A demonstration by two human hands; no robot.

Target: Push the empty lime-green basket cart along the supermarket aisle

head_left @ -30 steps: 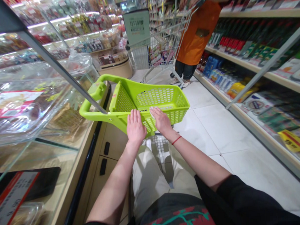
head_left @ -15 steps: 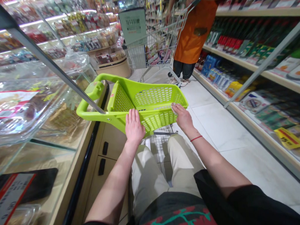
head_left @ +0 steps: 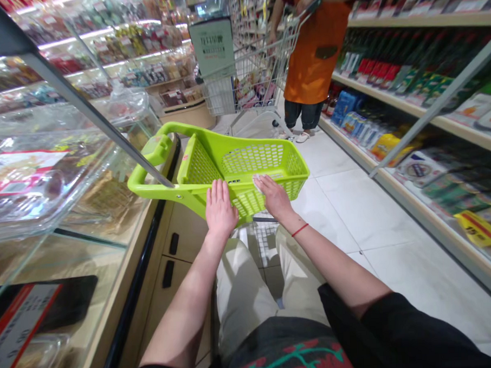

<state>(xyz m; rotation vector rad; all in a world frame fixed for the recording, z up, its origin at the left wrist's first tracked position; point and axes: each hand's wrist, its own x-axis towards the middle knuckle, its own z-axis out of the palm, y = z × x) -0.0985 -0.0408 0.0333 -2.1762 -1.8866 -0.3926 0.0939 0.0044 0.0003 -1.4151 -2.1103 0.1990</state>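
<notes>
A lime-green plastic shopping cart (head_left: 250, 204) with perforated sides stands across in front of my legs. My left hand (head_left: 221, 207) lies on its near rim, fingers straight and close together, thumb to the side. Farther right along that same rim, my right hand (head_left: 276, 198) presses a small white wipe (head_left: 258, 182) against the edge. Only a bit of the wipe shows past the fingers, so whether it is paper or cloth I cannot tell.
To the left is a glass display counter (head_left: 89, 234) with packed food. A person in an orange apron (head_left: 311, 56) stands ahead behind a wire shopping cart (head_left: 257, 75) carrying goods and a sign. Stocked shelves (head_left: 421, 116) line the right, beside a tiled floor (head_left: 352, 201).
My right hand has slid left along the near rim with the wipe, from the cart's right corner toward my left hand. The left hand stays at the same spot on the rim.
</notes>
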